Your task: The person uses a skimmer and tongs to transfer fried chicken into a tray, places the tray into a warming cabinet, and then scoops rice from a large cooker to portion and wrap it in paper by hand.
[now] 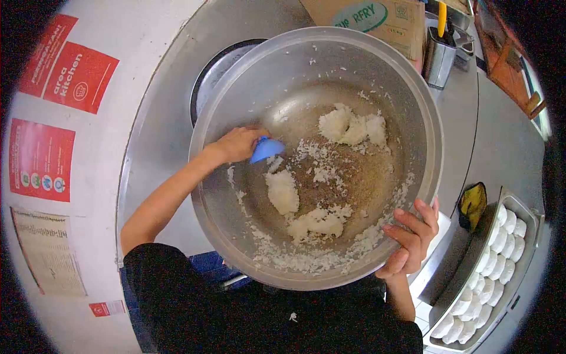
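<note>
A large round metal pot (318, 71) is tilted towards me, its bottom browned. Inside lie clumps of white rice (354, 127), with loose grains stuck along the lower wall. My left hand (239, 144) reaches inside at the left, its fingers wrapped round a blue scoop (267, 149) whose edge is beside some rice. At the lower right, my right hand (413, 239) grips the pot's rim, fingers over the edge and thumb below.
A cardboard box (377, 20) and a metal utensil holder (440, 59) stand behind the pot. A dark round lid or pan (203, 88) lies partly hidden at left. At right, a metal tray (533, 227) holds several white rounded pieces, near a yellow-black cloth (473, 206).
</note>
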A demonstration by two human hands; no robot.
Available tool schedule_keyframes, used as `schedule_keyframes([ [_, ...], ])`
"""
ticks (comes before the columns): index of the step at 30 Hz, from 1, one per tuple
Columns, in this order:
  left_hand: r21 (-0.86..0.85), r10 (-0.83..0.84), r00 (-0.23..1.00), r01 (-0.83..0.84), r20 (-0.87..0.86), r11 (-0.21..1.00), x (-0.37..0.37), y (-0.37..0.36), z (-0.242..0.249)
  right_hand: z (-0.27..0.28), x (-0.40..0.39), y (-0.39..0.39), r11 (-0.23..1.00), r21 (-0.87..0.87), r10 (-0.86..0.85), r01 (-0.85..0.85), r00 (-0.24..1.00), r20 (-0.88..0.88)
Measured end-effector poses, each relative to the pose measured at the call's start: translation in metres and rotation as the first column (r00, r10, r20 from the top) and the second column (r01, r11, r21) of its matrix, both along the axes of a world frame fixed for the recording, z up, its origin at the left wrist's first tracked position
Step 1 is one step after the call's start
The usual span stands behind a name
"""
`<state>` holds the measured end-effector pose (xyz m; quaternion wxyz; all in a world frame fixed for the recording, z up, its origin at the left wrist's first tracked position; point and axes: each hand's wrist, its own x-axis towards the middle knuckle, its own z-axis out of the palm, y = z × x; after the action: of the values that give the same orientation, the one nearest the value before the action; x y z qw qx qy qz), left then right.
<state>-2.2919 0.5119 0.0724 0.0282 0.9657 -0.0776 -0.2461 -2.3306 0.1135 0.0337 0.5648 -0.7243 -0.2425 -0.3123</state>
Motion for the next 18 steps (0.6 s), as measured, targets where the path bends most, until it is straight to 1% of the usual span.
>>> schedule_keyframes([
  [1,0.002,-0.005,1.000,0.005,-0.008,1.000,0.001,0.001,-0.004,0.000,0.000,0.000,1.000,0.002,-0.005,0.005,1.000,-0.008],
  [3,-0.003,0.023,0.994,-0.023,0.108,1.000,0.004,0.004,-0.018,0.001,0.000,-0.001,1.000,-0.014,-0.002,0.002,1.000,-0.006],
  [4,-0.002,0.022,0.994,-0.022,0.104,1.000,0.005,0.005,-0.021,0.000,0.000,-0.001,1.000,-0.013,-0.004,0.004,1.000,-0.010],
  [6,0.073,0.119,0.993,-0.118,-0.004,0.990,0.000,0.006,-0.028,-0.002,0.000,0.001,1.000,0.031,0.004,-0.004,1.000,-0.013],
  [7,0.075,0.124,0.992,-0.123,-0.010,0.990,-0.006,0.005,-0.032,-0.003,0.001,0.002,0.999,0.032,0.010,-0.010,1.000,-0.020],
  [9,-0.034,0.155,0.987,-0.157,-0.050,0.987,-0.020,0.000,-0.041,-0.007,0.002,0.004,0.997,0.074,0.000,-0.002,1.000,0.020],
  [10,-0.068,0.154,0.982,-0.162,-0.113,0.984,-0.028,-0.009,-0.047,-0.008,0.002,0.003,0.997,0.075,-0.002,0.001,1.000,0.006],
  [12,-0.133,0.280,0.895,-0.343,-0.348,0.930,-0.051,-0.039,-0.055,-0.008,0.001,0.001,0.998,0.058,0.023,-0.023,1.000,-0.003],
  [13,-0.128,0.286,0.887,-0.351,-0.362,0.927,-0.057,-0.062,-0.049,-0.008,0.001,0.000,0.998,0.059,0.030,-0.028,0.999,-0.018],
  [15,-0.212,0.299,0.889,-0.385,-0.348,0.898,-0.060,-0.102,-0.038,-0.009,0.000,-0.002,0.998,0.052,0.043,-0.043,0.999,0.007],
  [16,-0.209,0.303,0.884,-0.392,-0.356,0.896,-0.064,-0.107,-0.044,-0.011,0.001,-0.001,0.998,0.051,0.048,-0.048,0.999,-0.002],
  [18,-0.264,0.311,0.870,-0.426,-0.383,0.865,-0.073,-0.112,-0.058,-0.013,0.005,0.001,0.994,0.105,0.038,-0.044,0.997,0.063],
])
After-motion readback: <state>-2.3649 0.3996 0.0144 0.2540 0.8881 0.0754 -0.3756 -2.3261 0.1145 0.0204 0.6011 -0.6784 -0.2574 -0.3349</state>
